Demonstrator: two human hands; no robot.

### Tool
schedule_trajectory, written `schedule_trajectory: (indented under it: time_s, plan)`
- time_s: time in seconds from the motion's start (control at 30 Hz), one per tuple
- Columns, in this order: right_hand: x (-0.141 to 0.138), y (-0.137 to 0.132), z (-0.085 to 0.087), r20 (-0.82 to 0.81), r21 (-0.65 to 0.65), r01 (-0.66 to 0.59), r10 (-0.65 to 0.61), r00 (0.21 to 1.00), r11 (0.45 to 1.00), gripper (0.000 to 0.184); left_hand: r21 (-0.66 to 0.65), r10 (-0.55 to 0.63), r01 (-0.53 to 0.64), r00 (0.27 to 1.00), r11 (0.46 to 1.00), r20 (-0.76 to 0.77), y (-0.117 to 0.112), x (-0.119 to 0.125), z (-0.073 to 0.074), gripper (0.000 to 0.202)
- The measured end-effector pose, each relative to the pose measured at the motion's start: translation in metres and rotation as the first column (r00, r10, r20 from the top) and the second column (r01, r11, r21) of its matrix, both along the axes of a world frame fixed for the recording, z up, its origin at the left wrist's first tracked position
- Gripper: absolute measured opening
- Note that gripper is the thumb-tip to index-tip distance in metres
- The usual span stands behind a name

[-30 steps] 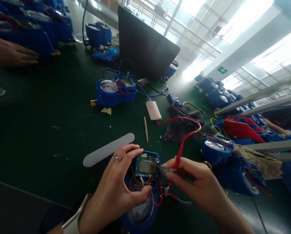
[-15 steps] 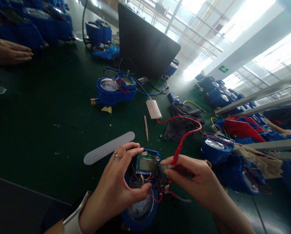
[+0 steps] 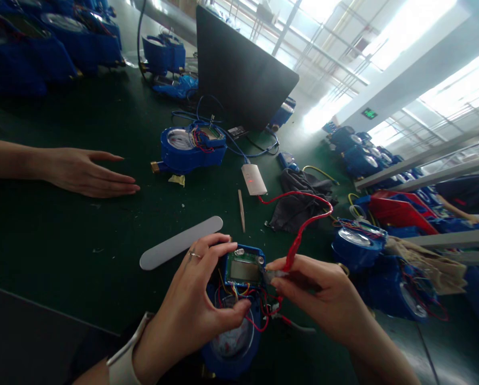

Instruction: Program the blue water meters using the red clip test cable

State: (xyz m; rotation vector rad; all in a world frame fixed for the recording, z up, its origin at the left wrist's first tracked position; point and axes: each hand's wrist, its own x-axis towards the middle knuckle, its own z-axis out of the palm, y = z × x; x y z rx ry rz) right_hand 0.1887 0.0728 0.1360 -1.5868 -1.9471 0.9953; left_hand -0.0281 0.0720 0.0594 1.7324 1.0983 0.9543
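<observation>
A blue water meter (image 3: 232,355) with its round glass dial lies in front of me. Its circuit board with a small display (image 3: 244,270) is exposed, and thin coloured wires run from it. My left hand (image 3: 201,291) grips the meter's electronics housing, fingers at its far edge and thumb over the wires. Between the thumb and fingers of my right hand (image 3: 319,289), a greyish connector (image 3: 275,275) is pinched against the board's right edge. From that connector a red cable (image 3: 303,224) curves up to a white adapter box (image 3: 254,179) with a red light.
Another open blue meter (image 3: 191,149) stands beyond, before a dark screen (image 3: 239,69). Wooden tweezers (image 3: 241,211) and a grey strip (image 3: 181,243) lie nearby. Another person's hand (image 3: 85,171) reaches in from the left. A dark cloth (image 3: 298,200) and more meters (image 3: 357,243) are at right.
The other person's hand has moved from beside the meters at upper left down and rightward over the table. My two hands hold the same positions.
</observation>
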Motion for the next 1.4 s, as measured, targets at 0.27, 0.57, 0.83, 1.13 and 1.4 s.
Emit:
schedule_trajectory:
  time_s: [0.27, 0.57, 0.83, 1.13, 1.4]
  plan:
    - [-0.0006, -0.0003, -0.0009, 0.012, 0.023, 0.003, -0.003, 1.000, 1.000, 0.010, 0.001, -0.002, 0.002, 1.000, 1.000, 0.000, 0.0027, 0.0007, 0.0021, 0.062]
    - [-0.0016, -0.0014, 0.0000, 0.024, 0.052, 0.005, -0.006, 1.000, 0.999, 0.010, 0.012, 0.001, -0.001, 1.000, 1.000, 0.012, 0.0013, 0.0005, 0.0013, 0.062]
    - [0.0021, -0.0033, -0.0056, 0.024, 0.040, 0.012, -0.013, 1.000, 0.999, 0.011, -0.016, -0.008, 0.008, 1.000, 1.000, 0.019, 0.0011, 0.0007, 0.0020, 0.061]
    - [0.0007, -0.0031, -0.0050, 0.002, 0.067, 0.010, -0.010, 1.000, 0.998, 0.010, -0.020, 0.007, -0.006, 0.999, 1.000, 0.034, 0.0021, 0.0024, 0.0022, 0.063]
    - [0.0021, -0.0034, -0.0064, 0.025, 0.057, 0.006, -0.007, 1.000, 0.998, 0.010, -0.010, 0.002, -0.002, 0.999, 1.000, 0.037, 0.0000, 0.0013, 0.0011, 0.064]
